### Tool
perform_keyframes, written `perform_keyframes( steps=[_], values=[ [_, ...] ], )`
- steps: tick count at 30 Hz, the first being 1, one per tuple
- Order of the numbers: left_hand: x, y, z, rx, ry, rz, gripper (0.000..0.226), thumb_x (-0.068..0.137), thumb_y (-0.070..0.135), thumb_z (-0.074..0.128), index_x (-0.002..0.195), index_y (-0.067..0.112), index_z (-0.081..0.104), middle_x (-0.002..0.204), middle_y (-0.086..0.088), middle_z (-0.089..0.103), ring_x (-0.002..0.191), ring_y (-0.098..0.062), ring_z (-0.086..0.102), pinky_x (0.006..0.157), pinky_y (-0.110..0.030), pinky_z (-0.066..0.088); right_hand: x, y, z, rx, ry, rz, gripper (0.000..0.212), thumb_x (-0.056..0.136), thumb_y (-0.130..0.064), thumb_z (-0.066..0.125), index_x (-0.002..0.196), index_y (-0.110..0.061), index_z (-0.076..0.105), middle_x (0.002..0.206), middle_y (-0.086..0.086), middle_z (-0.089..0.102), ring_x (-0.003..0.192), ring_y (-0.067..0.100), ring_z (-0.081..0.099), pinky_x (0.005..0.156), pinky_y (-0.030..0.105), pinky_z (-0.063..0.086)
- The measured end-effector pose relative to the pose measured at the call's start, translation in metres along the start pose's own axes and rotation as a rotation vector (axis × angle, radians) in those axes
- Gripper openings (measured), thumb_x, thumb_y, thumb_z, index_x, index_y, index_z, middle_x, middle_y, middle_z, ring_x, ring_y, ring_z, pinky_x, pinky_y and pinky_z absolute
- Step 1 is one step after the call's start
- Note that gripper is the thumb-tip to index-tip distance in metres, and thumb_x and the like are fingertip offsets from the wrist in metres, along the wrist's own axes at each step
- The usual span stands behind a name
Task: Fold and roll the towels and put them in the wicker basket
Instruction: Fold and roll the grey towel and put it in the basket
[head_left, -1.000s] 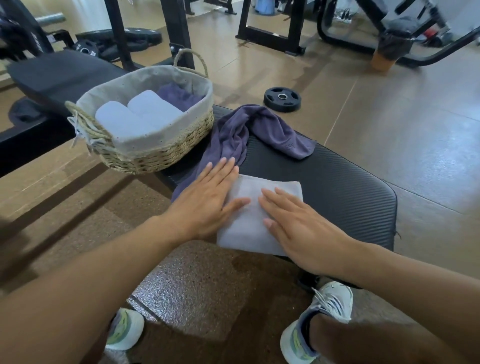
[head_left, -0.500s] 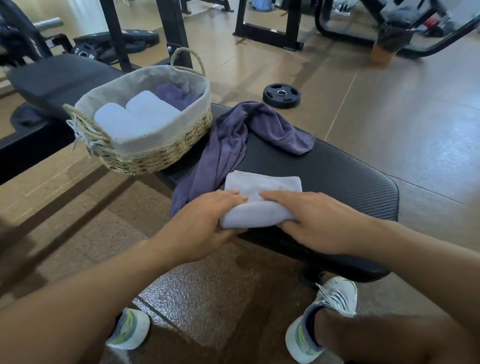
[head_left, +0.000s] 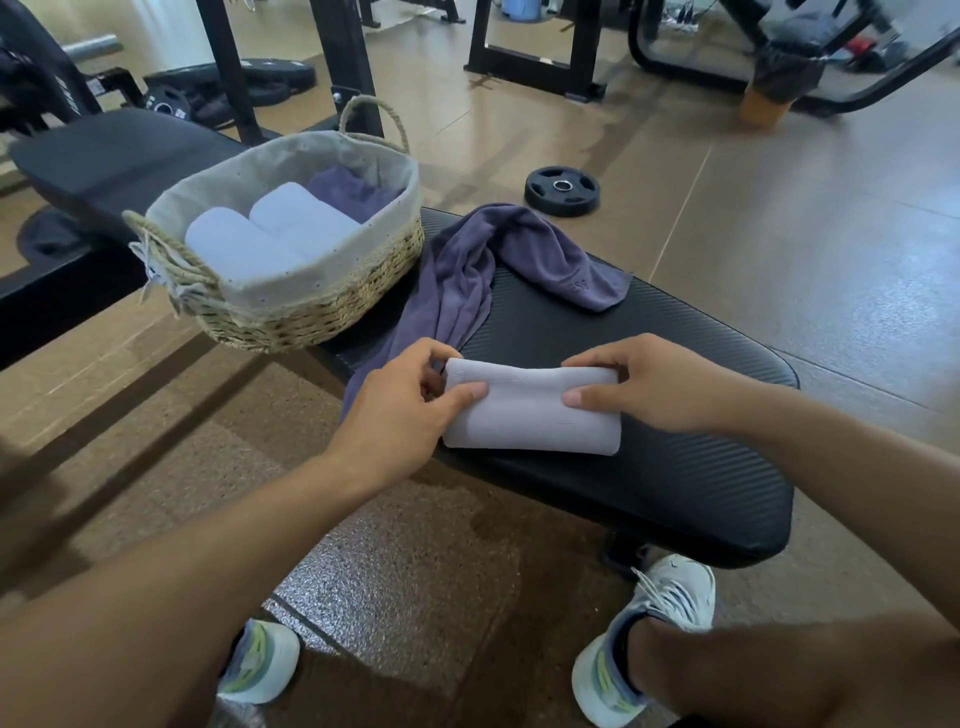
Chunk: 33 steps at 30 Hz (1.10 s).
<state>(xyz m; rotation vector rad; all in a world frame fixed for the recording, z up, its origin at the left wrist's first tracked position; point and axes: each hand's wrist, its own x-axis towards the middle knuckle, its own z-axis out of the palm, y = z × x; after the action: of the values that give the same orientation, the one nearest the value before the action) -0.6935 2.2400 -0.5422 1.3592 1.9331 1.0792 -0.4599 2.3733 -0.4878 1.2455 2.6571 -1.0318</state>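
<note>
A pale grey towel (head_left: 530, 410) lies rolled into a thick cylinder on the black bench pad (head_left: 649, 467). My left hand (head_left: 400, 410) grips its left end, thumb on top. My right hand (head_left: 644, 387) grips its right end the same way. A loose purple towel (head_left: 498, 265) is draped over the pad just beyond, between the roll and the wicker basket (head_left: 311, 312). The basket stands on the pad's far left and holds two pale rolled towels (head_left: 270, 234) and a purple one (head_left: 348, 189).
A black weight plate (head_left: 562, 190) lies on the floor behind the bench. A rack's black uprights (head_left: 343, 67) rise behind the basket, with more plates at the far left. My two shoes (head_left: 654, 639) rest on the floor under the bench's near edge.
The flat folded grey towel has been rolled away from me into a cylinder. Both hands went from lying flat on it to gripping its two ends.
</note>
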Motion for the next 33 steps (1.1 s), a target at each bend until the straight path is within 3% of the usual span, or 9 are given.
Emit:
perform_keyframes(
  steps=[3, 6, 13, 16, 18, 22, 27, 30, 33],
  values=[
    [0.004, 0.008, 0.0, 0.089, 0.024, -0.034, 0.034, 0.084, 0.045, 0.078, 0.111, 0.033, 0.062, 0.09, 0.013, 0.064, 0.077, -0.001, 0.058, 0.071, -0.027, 0.046, 0.006, -0.001, -0.002, -0.053, -0.015, 0.063, 0.054, 0.086, -0.05, 0.073, 0.135, -0.03, 0.064, 0.117, -0.02, 0.062, 0.11, 0.004, 0.059, 0.098, 0.023, 0.042],
    [0.007, 0.014, -0.001, 0.139, -0.032, -0.06, 0.04, 0.085, 0.042, 0.077, 0.119, 0.03, 0.061, 0.094, 0.018, 0.058, 0.078, 0.0, 0.054, 0.072, -0.027, 0.045, 0.008, -0.002, -0.003, -0.024, -0.1, 0.051, 0.04, 0.088, -0.046, 0.073, 0.125, -0.032, 0.071, 0.112, -0.019, 0.072, 0.103, 0.004, 0.066, 0.1, 0.03, 0.05],
    [0.014, 0.024, -0.018, 0.218, -0.273, -0.077, 0.054, 0.081, 0.038, 0.081, 0.13, 0.027, 0.06, 0.106, 0.007, 0.067, 0.083, -0.006, 0.067, 0.065, -0.024, 0.048, 0.011, -0.005, -0.005, 0.055, -0.25, 0.079, 0.028, 0.084, -0.038, 0.079, 0.111, -0.032, 0.076, 0.102, -0.014, 0.076, 0.1, 0.006, 0.068, 0.091, 0.024, 0.051],
    [0.009, 0.03, -0.024, 0.221, -0.454, -0.106, 0.029, 0.081, 0.031, 0.081, 0.108, 0.025, 0.073, 0.077, 0.016, 0.07, 0.051, 0.007, 0.057, 0.051, -0.012, 0.041, 0.009, -0.008, -0.002, 0.044, -0.308, 0.051, 0.025, 0.083, -0.033, 0.081, 0.107, -0.03, 0.076, 0.101, -0.012, 0.077, 0.097, 0.006, 0.069, 0.088, 0.024, 0.053],
    [0.003, 0.033, -0.025, 0.255, -0.491, -0.087, 0.015, 0.08, 0.031, 0.081, 0.093, 0.027, 0.076, 0.067, 0.017, 0.069, 0.051, 0.007, 0.056, 0.051, -0.013, 0.042, 0.006, -0.012, -0.003, -0.001, -0.304, 0.002, 0.023, 0.083, -0.033, 0.08, 0.106, -0.033, 0.076, 0.101, -0.015, 0.075, 0.093, 0.002, 0.068, 0.084, 0.023, 0.053],
    [-0.005, 0.035, -0.027, 0.328, -0.479, -0.04, 0.021, 0.077, 0.033, 0.081, 0.092, 0.026, 0.069, 0.087, 0.005, 0.072, 0.075, -0.008, 0.066, 0.062, -0.021, 0.05, 0.0, -0.021, -0.006, -0.175, -0.233, -0.12, 0.03, 0.083, -0.037, 0.079, 0.112, -0.036, 0.072, 0.106, -0.017, 0.064, 0.096, 0.001, 0.062, 0.085, 0.021, 0.05],
    [-0.013, 0.029, -0.027, 0.168, -0.394, -0.013, 0.045, 0.072, 0.028, 0.085, 0.105, 0.029, 0.054, 0.096, 0.011, 0.066, 0.069, -0.001, 0.057, 0.063, -0.016, 0.048, -0.005, -0.023, -0.009, -0.212, -0.104, -0.203, 0.033, 0.078, -0.042, 0.08, 0.109, -0.041, 0.068, 0.108, -0.021, 0.058, 0.1, -0.004, 0.057, 0.084, 0.014, 0.04],
    [-0.017, 0.025, -0.027, 0.128, -0.288, 0.043, 0.064, 0.065, 0.045, 0.091, 0.12, 0.038, 0.06, 0.104, 0.017, 0.068, 0.088, 0.001, 0.065, 0.08, -0.021, 0.053, -0.008, -0.025, -0.01, -0.212, -0.031, -0.244, 0.038, 0.078, -0.042, 0.081, 0.112, -0.041, 0.065, 0.113, -0.021, 0.057, 0.105, -0.004, 0.055, 0.089, 0.016, 0.039],
    [-0.022, 0.025, -0.028, 0.128, -0.197, 0.124, 0.054, 0.063, 0.05, 0.092, 0.111, 0.036, 0.072, 0.096, 0.022, 0.074, 0.089, 0.004, 0.068, 0.082, -0.024, 0.056, -0.014, -0.034, -0.007, -0.284, -0.017, -0.271, 0.056, 0.077, -0.048, 0.08, 0.127, -0.044, 0.054, 0.126, -0.024, 0.052, 0.116, -0.006, 0.046, 0.098, 0.017, 0.035]
  ],
)
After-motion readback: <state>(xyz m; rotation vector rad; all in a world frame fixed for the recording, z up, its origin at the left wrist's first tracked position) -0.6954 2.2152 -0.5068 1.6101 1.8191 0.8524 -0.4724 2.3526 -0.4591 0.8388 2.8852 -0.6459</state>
